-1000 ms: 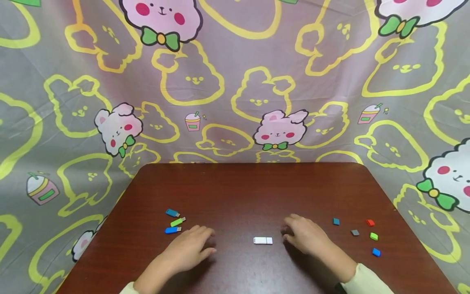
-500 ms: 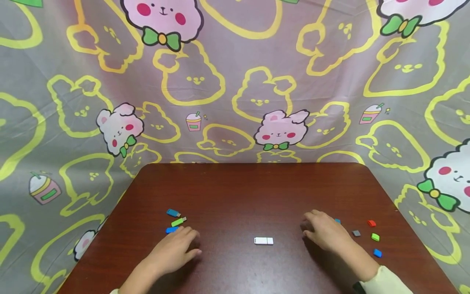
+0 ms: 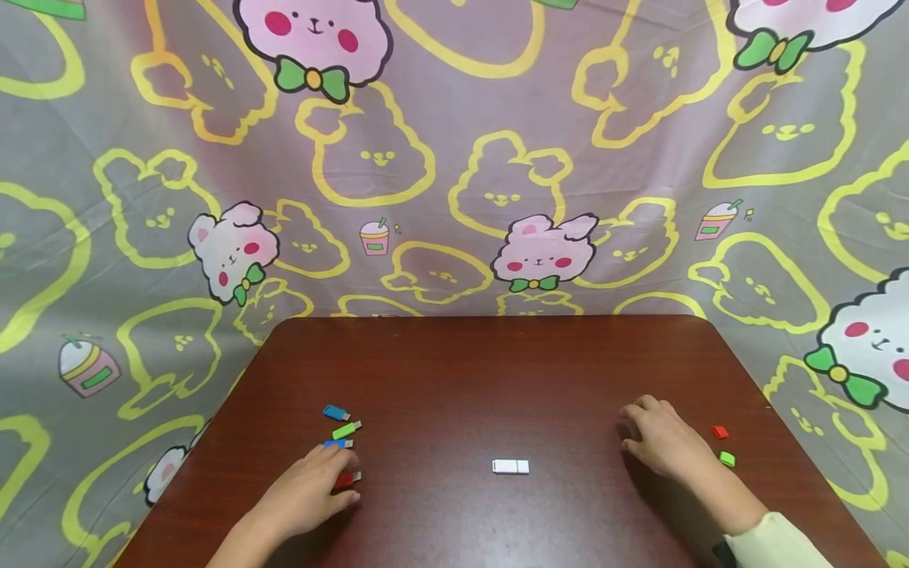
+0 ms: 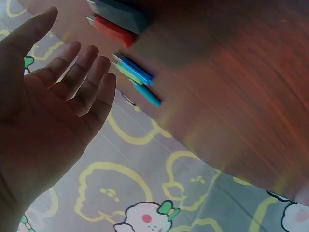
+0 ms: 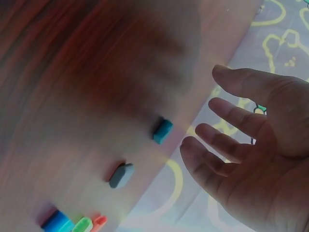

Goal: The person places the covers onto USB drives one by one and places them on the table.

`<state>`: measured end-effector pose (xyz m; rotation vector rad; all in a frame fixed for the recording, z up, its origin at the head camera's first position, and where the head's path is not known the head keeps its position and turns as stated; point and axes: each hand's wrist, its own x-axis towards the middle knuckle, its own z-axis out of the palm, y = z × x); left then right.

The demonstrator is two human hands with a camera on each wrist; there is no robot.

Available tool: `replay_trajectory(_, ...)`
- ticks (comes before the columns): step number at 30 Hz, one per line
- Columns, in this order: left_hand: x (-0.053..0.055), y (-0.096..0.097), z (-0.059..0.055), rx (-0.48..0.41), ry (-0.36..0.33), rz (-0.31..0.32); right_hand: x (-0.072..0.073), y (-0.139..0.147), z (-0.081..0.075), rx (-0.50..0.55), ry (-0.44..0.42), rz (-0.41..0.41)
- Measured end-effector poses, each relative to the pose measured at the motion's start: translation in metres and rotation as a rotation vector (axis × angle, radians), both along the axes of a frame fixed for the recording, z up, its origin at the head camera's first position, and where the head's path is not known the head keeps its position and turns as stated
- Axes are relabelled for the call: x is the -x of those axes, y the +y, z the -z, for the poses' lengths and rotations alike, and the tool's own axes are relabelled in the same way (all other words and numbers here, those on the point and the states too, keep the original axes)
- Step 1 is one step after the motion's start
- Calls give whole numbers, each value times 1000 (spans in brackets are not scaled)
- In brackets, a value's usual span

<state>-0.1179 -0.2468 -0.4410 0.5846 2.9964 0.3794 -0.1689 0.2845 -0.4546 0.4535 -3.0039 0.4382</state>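
Note:
My left hand [image 3: 305,481], fingers loosely bent and holding nothing, hovers over the left side of the table. By its thumb and fingers lies an uncapped red USB stick [image 3: 348,479]; a grey USB stick [image 4: 120,17] shows beside it only in the left wrist view. Just beyond are a blue [image 3: 342,444], a green [image 3: 346,430] and a teal USB stick [image 3: 336,412]. My right hand [image 3: 663,442], also holding nothing, hovers at the right. In the head view it hides the teal cap [image 5: 163,131], grey cap [image 5: 121,175] and blue cap [image 5: 58,221].
A white USB stick [image 3: 510,467] with its cap on lies between the hands. At the far right are a red cap [image 3: 720,432] and a green cap [image 3: 727,458]. Patterned cloth [image 3: 440,158] hangs around the brown table [image 3: 490,355].
Both hands have moved apart, the left one leftward and the right one rightward. The red stick now shows beside the left hand, while the right hand and forearm cover several caps.

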Motion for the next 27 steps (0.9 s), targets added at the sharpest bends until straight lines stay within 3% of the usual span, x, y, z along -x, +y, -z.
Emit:
replay_trajectory(4, 1, -7, 3, 17, 1, -6, 1, 5, 1, -1, -5, 3)
replay_trajectory(11, 2, -11, 3, 22, -59, -65, 3, 13, 4, 3, -15, 19)
replay_trajectory(27, 5, -17, 12, 24, -65, -107, 6, 22, 9, 1, -10, 5)
